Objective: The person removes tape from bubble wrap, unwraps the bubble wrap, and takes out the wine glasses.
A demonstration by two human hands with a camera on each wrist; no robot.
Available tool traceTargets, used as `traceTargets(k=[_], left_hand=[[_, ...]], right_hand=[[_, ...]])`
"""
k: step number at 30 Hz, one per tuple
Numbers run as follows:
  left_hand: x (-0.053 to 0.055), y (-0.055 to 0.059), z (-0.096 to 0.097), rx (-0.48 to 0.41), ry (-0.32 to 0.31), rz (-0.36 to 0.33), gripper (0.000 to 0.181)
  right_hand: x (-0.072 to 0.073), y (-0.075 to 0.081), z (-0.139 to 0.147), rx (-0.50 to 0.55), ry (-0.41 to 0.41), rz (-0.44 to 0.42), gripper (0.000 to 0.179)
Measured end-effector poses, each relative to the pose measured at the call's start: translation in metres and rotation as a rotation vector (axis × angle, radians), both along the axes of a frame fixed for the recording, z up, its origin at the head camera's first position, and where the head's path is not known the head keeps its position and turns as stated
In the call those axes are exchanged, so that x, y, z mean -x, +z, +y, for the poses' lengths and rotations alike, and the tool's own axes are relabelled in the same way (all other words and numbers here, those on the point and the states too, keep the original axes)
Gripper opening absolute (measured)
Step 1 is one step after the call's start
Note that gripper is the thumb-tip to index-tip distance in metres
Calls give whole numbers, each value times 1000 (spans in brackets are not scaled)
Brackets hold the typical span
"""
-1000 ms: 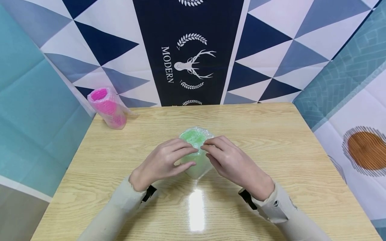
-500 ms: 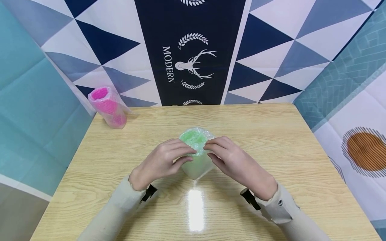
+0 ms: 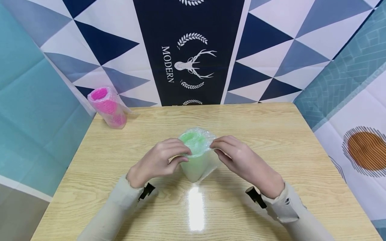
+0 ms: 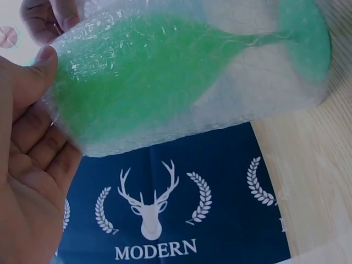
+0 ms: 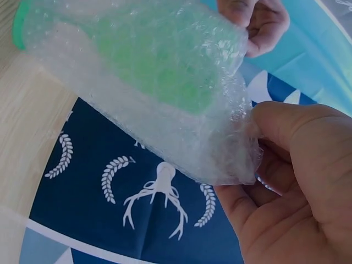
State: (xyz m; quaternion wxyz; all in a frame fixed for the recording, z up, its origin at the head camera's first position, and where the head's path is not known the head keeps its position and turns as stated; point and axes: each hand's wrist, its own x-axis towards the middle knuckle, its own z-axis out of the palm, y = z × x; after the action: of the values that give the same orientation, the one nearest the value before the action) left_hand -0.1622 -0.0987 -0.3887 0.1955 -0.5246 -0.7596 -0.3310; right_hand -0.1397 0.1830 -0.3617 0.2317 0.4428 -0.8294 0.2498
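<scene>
A green goblet (image 4: 148, 71) stands on the table inside a clear bubble wrap bag (image 5: 209, 146), base down, with the bag's mouth facing up. The stem and round foot show through the wrap in the left wrist view. My left hand (image 3: 161, 159) pinches the near left side of the bag's rim between thumb and fingers. On the right, my right hand (image 3: 242, 160) pinches the opposite edge of the mouth, where loose wrap reaches past the goblet. Between the two hands the mouth is spread, and the goblet's bowl shows under the film.
A pink item in bubble wrap (image 3: 110, 108) stands at the table's back left corner. The wooden table (image 3: 271, 134) meets a patterned cloth backdrop (image 3: 120, 50) behind, with more cloth hanging at both sides.
My right hand has moved right and my left hand slightly left, spreading the bag's mouth wider. The pink wrapped item stays where it was.
</scene>
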Motion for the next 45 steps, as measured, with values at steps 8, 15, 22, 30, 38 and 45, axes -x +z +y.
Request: traceTargets(k=[8,15,22,30,38,45], left_hand=[[3,-3,-4,-36,-60,-14,14],[4,-5,-6,-57,-86,-24,14],[4,-4,-8,-48,-79,-32,14],[2,-3,-7,-33,-36,0,12],[-4,3,-4,-10,12,57,21],[-14,8,-2,5,94,181,18]], right_hand=[[3,-2,8,44,7,-10,30],[5,-3,15,75,-11,-39,30],[6,-4,17,84,-34,-44,29],[3,-7,15,79,-43,-71,22],[-3,-7,12,44,-50,-83,22],[-6,-5,12,14,-52,-50,22]])
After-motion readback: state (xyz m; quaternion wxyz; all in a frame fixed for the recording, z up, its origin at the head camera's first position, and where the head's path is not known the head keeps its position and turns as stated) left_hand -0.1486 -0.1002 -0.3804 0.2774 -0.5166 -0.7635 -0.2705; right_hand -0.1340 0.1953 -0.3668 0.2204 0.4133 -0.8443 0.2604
